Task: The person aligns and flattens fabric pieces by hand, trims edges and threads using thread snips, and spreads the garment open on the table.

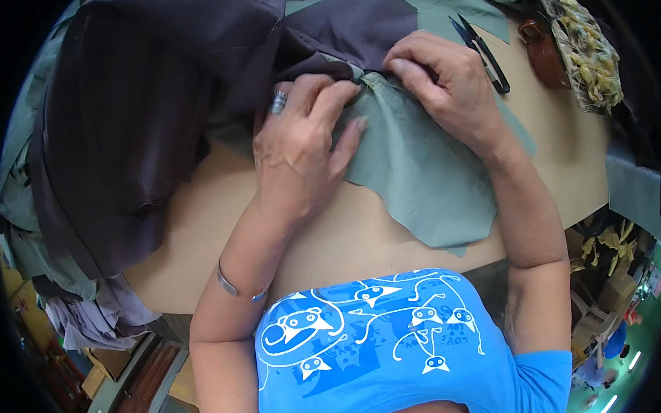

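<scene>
My left hand (303, 138), with a silver ring, has its fingers curled on the seam where dark charcoal fabric (116, 119) meets sage-green fabric (424, 181). My right hand (450, 93) pinches the cloth just right of that seam, near its top, thumb and forefinger close together; the exact bit between the fingertips is hidden. The green piece spreads down across the tan tabletop (325, 258) between my forearms, and the dark cloth lies heaped to the left. Black-handled scissors (498, 75) lie just beyond my right hand.
At the upper right stand a brown container (547, 60) and a tray of crumpled yellow material (587, 52). Lavender cloth (94, 317) hangs at the table's left edge. Beyond the right edge are cardboard boxes (614, 291) and small figures of other people in the distance.
</scene>
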`<state>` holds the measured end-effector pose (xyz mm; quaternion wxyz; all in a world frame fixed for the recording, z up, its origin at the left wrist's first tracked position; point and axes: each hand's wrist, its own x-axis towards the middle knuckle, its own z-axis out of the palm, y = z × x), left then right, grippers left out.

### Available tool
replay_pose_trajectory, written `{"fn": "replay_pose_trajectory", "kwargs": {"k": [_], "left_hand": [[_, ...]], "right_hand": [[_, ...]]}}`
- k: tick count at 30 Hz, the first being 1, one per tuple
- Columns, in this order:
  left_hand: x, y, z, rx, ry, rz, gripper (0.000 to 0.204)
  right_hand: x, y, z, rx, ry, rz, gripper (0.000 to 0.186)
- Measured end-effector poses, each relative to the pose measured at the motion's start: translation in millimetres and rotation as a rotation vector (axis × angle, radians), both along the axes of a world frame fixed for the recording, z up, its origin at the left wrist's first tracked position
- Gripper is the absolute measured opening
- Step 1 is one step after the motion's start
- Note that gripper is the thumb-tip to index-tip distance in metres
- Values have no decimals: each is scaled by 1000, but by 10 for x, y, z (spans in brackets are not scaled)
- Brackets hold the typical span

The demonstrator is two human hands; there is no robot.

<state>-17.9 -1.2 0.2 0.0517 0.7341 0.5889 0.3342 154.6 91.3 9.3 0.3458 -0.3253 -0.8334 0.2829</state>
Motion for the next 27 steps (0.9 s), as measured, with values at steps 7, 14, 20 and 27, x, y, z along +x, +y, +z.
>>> {"fn": "replay_pose_trajectory", "kwargs": {"k": [7, 14, 20, 27], "left_hand": [[-129, -22, 59, -64, 251, -30, 32], [-125, -196, 228, -265, 264, -155, 35], [-165, -60, 210, -124, 134, -260, 32], [-170, -116, 44, -11, 304, -205, 29]], "right_hand": [[94, 21, -126, 333, -375, -174, 30], [211, 177, -142, 340, -442, -105, 38], [-57, -20, 193, -51, -598, -323, 41], [-16, 174, -2, 635, -516, -195, 42]]}}
